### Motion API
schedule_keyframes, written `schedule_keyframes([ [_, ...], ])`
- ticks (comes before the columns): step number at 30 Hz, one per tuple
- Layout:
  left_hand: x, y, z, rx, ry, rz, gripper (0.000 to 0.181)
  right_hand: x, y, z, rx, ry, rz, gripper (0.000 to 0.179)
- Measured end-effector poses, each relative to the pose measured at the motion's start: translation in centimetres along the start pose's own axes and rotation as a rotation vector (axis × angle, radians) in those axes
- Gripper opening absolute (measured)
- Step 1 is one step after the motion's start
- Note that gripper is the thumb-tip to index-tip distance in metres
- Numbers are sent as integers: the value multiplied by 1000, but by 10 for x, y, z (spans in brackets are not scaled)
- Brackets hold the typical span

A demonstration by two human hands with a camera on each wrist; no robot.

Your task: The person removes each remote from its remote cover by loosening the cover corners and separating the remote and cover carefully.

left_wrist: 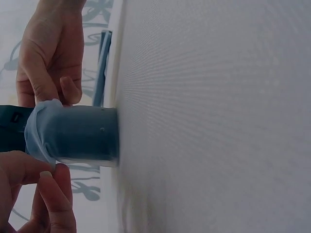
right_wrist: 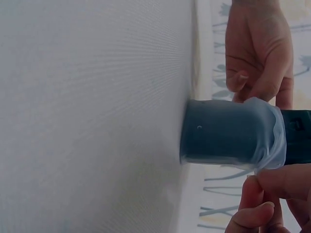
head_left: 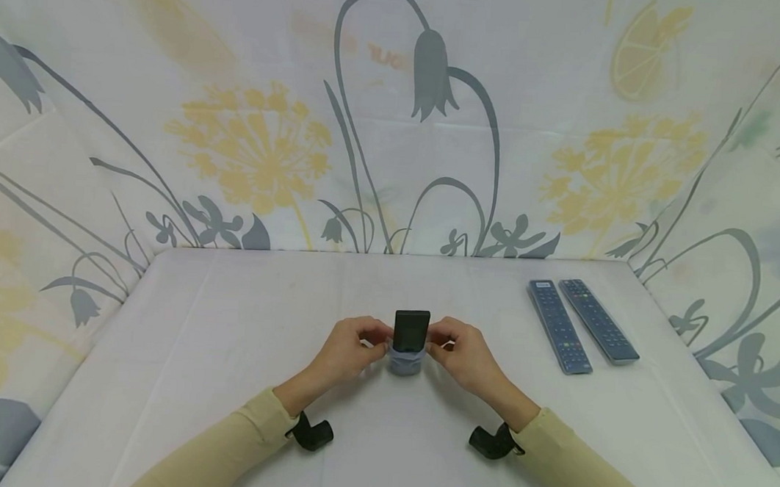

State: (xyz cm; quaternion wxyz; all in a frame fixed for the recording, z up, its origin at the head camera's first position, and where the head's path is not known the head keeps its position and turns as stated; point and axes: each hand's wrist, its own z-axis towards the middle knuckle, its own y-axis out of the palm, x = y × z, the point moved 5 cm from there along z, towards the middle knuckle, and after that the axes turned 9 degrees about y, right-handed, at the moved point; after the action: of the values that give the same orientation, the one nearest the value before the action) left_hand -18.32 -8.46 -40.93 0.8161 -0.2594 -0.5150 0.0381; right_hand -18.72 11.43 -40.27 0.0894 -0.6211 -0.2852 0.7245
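A black remote control (head_left: 411,328), showing a plain side, stands upright on the white table. Around its lower part sits a translucent plastic sleeve (head_left: 406,363), its upper edge bunched into folds in both wrist views. My left hand (head_left: 353,350) pinches the gathered edge between thumb and fingertips on the left side. On the opposite side my right hand (head_left: 466,356) pinches the same edge. In the left wrist view, the sleeve's lower part (left_wrist: 87,133) lies smooth against the dark body, its end touching the table.
Two dark remote controls, one nearer (head_left: 560,327) and one farther right (head_left: 599,321), lie side by side at the table's right. A patterned curtain (head_left: 382,147) with flowers rises behind the table (head_left: 262,288) and along both sides. Black wrist mounts (head_left: 314,435) hang below the sleeves.
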Motion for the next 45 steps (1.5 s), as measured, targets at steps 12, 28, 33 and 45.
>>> schedule_keyframes([
  [12, -2, 1, -2, -21, -44, -31, 23, 3, 2, 1, -3, -2, -16, 17],
  [28, -9, 5, 0, -14, -34, -8, 22, 3, 4, 1, -5, 8, -51, 18],
  [33, -9, 6, 0, -10, -41, -10, 23, 5, 4, 1, -2, 37, -66, 17],
  [45, -10, 9, -2, -8, -82, -31, 21, 4, 7, 2, -8, 51, -88, 18],
])
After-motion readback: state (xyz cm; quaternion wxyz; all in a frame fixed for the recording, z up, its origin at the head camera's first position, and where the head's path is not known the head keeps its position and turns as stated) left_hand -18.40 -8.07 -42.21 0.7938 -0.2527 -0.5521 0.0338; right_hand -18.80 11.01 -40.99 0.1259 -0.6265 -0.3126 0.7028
